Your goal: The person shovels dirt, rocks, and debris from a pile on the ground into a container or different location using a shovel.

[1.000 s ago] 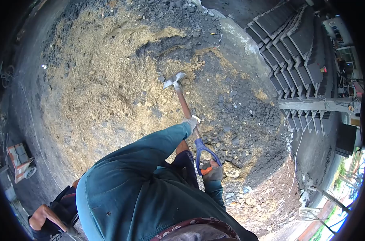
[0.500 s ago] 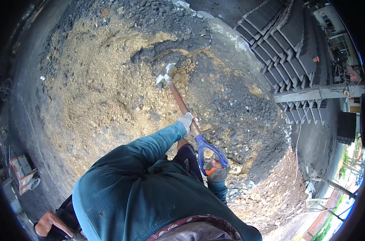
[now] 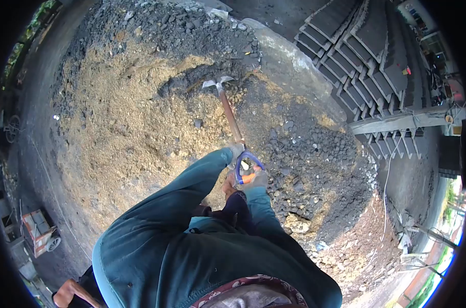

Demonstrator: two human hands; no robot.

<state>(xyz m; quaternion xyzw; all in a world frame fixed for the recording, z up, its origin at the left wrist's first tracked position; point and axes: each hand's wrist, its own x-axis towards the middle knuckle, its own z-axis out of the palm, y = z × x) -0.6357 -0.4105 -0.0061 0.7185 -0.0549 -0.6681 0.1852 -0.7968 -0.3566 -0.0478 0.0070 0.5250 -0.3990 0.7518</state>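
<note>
Sand heap [image 3: 120,118]: left hand [image 3: 236,150] grips shovel [image 3: 228,113] shaft, right hand [image 3: 257,179] (gloved) its handle.

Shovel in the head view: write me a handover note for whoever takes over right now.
Left grip: gloved, shut on the shovel shaft.
Right grip: shut on its D-handle.
Blade sunk in the pile at a dark hollow.
Done: sand and gravel partly mingled.
Left: big tan and dark patches look unmixed.
</note>
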